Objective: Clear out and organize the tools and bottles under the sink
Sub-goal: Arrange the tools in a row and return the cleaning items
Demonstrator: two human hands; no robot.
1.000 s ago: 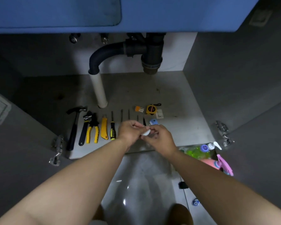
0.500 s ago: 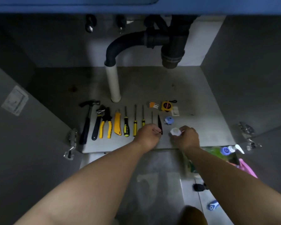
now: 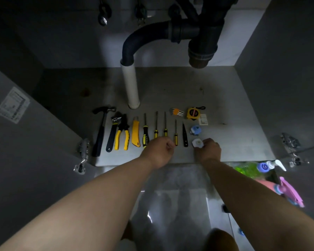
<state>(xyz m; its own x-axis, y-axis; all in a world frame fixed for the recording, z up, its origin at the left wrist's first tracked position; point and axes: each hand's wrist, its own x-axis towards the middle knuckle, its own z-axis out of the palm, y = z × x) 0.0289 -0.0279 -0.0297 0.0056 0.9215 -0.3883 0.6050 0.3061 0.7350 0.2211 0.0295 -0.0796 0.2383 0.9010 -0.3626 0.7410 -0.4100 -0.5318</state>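
Head cam: tools (image 3: 136, 132) lined up in front of the white pipe (image 3: 130, 84). Right hand (image 3: 208, 151) pinches a white roll (image 3: 196, 142), left hand (image 3: 161, 147) curled, can't tell on what. Bottles (image 3: 246, 168) off right of the pipe look unsorted.

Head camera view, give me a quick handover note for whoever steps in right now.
Left hand: fingers curled beside the small screwdriver; a grip can't be confirmed.
Right hand: pinches the white roll, low over the cabinet floor.
Done: hammer through blue roll lined up in a row.
Left: release the white roll; bottles sit outside, lower right.
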